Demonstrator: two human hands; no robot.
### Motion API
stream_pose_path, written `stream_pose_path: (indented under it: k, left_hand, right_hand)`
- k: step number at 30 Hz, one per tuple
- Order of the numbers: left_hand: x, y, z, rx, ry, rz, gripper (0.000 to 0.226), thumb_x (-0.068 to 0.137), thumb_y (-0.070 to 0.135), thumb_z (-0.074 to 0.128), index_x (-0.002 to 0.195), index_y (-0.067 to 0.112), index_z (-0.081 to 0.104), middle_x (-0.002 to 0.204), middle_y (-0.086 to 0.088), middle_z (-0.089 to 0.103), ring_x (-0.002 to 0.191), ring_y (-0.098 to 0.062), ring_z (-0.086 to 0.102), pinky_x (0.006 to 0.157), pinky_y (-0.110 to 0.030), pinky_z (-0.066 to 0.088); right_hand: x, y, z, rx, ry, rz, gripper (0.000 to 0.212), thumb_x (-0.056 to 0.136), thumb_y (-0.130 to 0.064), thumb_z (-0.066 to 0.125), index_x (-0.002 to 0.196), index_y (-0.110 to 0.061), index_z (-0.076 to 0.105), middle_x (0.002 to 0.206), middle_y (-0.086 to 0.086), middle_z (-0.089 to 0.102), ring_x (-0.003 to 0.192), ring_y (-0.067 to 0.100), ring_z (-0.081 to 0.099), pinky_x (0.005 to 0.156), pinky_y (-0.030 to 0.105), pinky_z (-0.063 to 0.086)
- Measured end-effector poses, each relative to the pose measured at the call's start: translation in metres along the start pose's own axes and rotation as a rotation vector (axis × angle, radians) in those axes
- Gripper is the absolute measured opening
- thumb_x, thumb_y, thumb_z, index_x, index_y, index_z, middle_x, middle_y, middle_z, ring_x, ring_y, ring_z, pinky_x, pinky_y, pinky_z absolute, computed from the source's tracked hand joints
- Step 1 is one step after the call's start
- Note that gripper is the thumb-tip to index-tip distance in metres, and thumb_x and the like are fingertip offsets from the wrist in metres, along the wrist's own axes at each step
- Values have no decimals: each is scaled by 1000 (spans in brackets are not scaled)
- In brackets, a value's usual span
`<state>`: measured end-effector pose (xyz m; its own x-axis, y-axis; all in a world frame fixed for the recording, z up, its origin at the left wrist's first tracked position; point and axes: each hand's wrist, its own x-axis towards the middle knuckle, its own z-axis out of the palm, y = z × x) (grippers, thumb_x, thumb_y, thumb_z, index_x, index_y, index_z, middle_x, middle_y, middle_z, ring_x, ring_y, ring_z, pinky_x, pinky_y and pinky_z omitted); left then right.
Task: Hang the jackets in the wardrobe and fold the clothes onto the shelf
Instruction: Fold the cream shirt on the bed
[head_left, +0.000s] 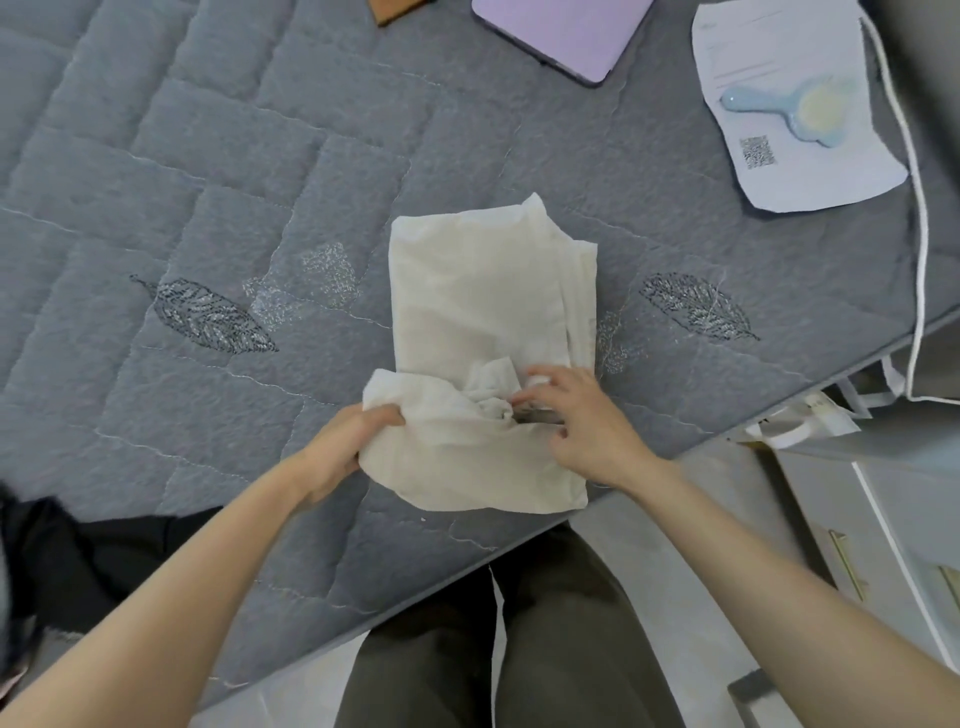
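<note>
A cream-white garment (483, 301) lies partly folded on the grey quilted bed (208, 208), near its front edge. My left hand (337, 447) grips the garment's near left fold, fingers curled into the cloth. My right hand (576, 415) rests on the bunched cloth at the near right, its fingers bent and pressing into the crumpled middle. Whether the right hand pinches the fabric is not plain. A black garment (78, 561) lies at the bed's near left corner.
A lilac laptop (566, 31) lies at the far edge of the bed. A white paper sheet (789, 171) with a pale blue hairbrush (789, 106) on it sits far right, beside a white cord (919, 208). A white cabinet (893, 545) stands at the right.
</note>
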<state>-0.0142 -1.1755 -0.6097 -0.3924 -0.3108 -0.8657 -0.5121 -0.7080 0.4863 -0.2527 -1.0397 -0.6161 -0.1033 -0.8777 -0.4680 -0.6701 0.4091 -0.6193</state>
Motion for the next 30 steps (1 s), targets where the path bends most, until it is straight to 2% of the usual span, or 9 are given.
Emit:
stream_pose_path:
  k: [3, 7, 11, 15, 18, 20, 25, 28, 30]
  left_hand:
    - [3, -1, -2, -66, 66, 55, 38, 78, 27, 63, 115, 19, 63, 107, 1, 73, 104, -18, 66, 89, -36, 51]
    - [10, 3, 7, -118, 195, 139, 15, 91, 20, 57, 102, 26, 66, 96, 7, 74, 92, -13, 69, 78, -32, 53]
    - [11, 8, 16, -30, 116, 224, 13, 93, 31, 58, 102, 27, 67, 98, 8, 74, 88, -7, 70, 68, -20, 52]
    - [12, 11, 16, 46, 146, 320, 19, 94, 38, 55, 95, 24, 68, 90, 11, 74, 79, -3, 69, 61, -13, 50]
    - [19, 13, 21, 134, 335, 386, 24, 96, 35, 53, 86, 17, 66, 74, 13, 71, 68, -2, 63, 61, -16, 48]
    - [27, 15, 25, 254, 442, 366, 32, 97, 37, 51, 82, 11, 62, 73, 6, 65, 70, -13, 57, 63, -29, 44]
    - [40, 15, 40, 445, 805, 159, 21, 91, 32, 54, 100, 13, 51, 108, -10, 55, 100, -32, 53, 77, -35, 38]
    - [27, 1, 53, 787, 992, 541, 38, 88, 19, 59, 122, 7, 49, 125, -17, 45, 107, -35, 45, 86, -41, 35]
    - [18, -14, 57, 1108, 784, 933, 34, 92, 25, 52, 123, 12, 54, 131, -13, 49, 112, -31, 46, 94, -41, 31]
  right_hand:
    - [-4, -2, 3, -23, -256, 39, 81, 68, -21, 66, 143, -27, 37, 141, -9, 42, 131, 13, 30, 109, 27, 30]
    - [2, -6, 9, -265, -197, 37, 90, 66, -59, 71, 141, -25, 36, 139, -6, 39, 128, 19, 30, 106, 38, 32]
    - [7, -9, 13, -164, -67, 46, 30, 85, -37, 64, 107, -17, 60, 136, -3, 40, 120, 24, 31, 100, 38, 35]
    - [-2, -7, 6, -40, -23, -23, 33, 85, -22, 60, 118, -15, 60, 139, -7, 42, 128, 16, 28, 104, 22, 27]
    - [-8, -15, -12, 82, 100, 76, 19, 83, -28, 51, 94, -43, 49, 85, -13, 58, 84, 16, 54, 67, 24, 41]
    - [-1, -19, -18, -57, 220, 90, 12, 83, -32, 47, 83, -34, 35, 59, -10, 45, 60, 19, 47, 52, 30, 30]
    - [24, -20, -11, -402, 301, 130, 34, 91, -25, 56, 124, -27, 48, 111, 1, 53, 103, 25, 46, 85, 34, 30]
    - [20, -25, 2, -496, 454, 97, 50, 80, 0, 63, 124, -22, 54, 123, 10, 49, 102, 31, 46, 87, 38, 35]
    - [12, -25, 11, -492, 511, -91, 49, 65, 15, 65, 105, -12, 63, 103, 14, 57, 86, 34, 53, 74, 42, 46]
